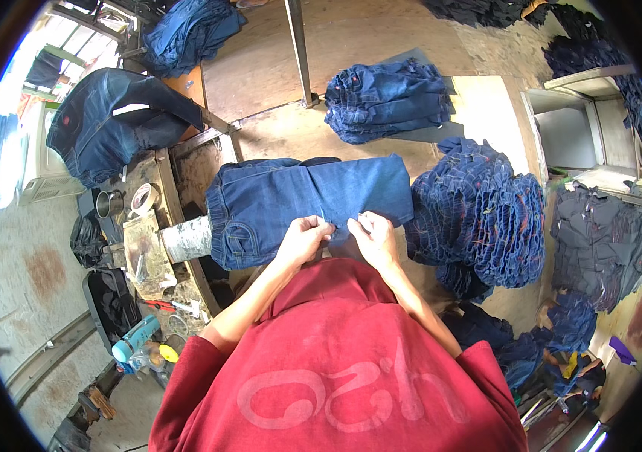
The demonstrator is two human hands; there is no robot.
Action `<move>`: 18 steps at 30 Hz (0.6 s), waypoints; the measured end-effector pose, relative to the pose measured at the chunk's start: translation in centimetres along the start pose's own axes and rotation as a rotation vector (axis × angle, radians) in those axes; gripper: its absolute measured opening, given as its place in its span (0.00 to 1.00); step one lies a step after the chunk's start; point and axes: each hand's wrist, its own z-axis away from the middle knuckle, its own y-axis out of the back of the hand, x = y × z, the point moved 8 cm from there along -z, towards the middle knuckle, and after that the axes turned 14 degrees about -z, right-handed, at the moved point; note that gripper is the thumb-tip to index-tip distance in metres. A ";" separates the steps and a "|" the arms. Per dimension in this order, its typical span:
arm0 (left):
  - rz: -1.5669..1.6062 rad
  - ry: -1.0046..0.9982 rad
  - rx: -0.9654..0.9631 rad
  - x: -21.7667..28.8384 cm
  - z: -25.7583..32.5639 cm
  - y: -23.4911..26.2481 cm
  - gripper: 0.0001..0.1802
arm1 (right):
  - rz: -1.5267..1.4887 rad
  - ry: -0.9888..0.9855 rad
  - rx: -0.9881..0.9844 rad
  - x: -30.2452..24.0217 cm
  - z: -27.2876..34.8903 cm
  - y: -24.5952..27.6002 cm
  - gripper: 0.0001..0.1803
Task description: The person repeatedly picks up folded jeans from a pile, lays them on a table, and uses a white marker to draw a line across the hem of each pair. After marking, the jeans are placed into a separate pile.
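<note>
Blue denim trousers point(276, 200) with a gathered elastic waist lie folded lengthwise across the work surface in front of me, waist end to the left. At their near edge my left hand point(306, 239) is closed, thumb and fingertips pinched together over a small dark spot. A short gap to its right, my right hand point(375, 239) is also closed in a pinch, with a tiny pale bit showing at the fingertips. What either pinch holds is too small to name. A pale, mottled cylinder point(187, 239) sticks out from the waist opening.
A stack of bunched denim pieces point(479, 215) stands right of the trousers, and folded jeans point(388, 98) lie farther back. More jeans point(121, 120) hang at the left. A wooden bench point(140, 252) there holds a tape roll point(144, 199) and a metal cup point(108, 203).
</note>
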 end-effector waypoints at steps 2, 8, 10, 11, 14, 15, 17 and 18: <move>0.066 0.050 -0.011 -0.3 0.8 0.2 0.08 | 0.044 0.006 0.002 -0.3 0.1 0.2 0.18; -0.214 -0.015 0.015 1.9 0.4 0.5 0.12 | 0.050 0.055 0.026 -1.1 0.0 -0.5 0.19; -0.201 -0.062 0.021 2.1 0.0 0.2 0.13 | 0.024 0.071 0.032 -1.3 0.2 -0.4 0.19; -0.190 -0.100 0.025 2.2 -0.1 0.1 0.14 | 0.010 0.067 0.033 -1.3 0.2 -0.2 0.19; 0.186 0.061 0.013 0.0 0.9 0.8 0.12 | 0.049 0.062 0.014 -1.4 0.1 -0.2 0.18; 0.190 0.068 0.012 -0.1 0.8 0.8 0.12 | 0.033 0.077 0.025 -1.5 0.1 -0.2 0.19; 0.178 0.097 0.021 -0.7 0.6 0.8 0.12 | -0.002 0.104 0.046 -1.5 0.1 -0.5 0.19; 0.140 0.030 0.019 -0.3 0.2 0.7 0.13 | 0.005 0.093 0.042 -1.4 0.1 -0.5 0.20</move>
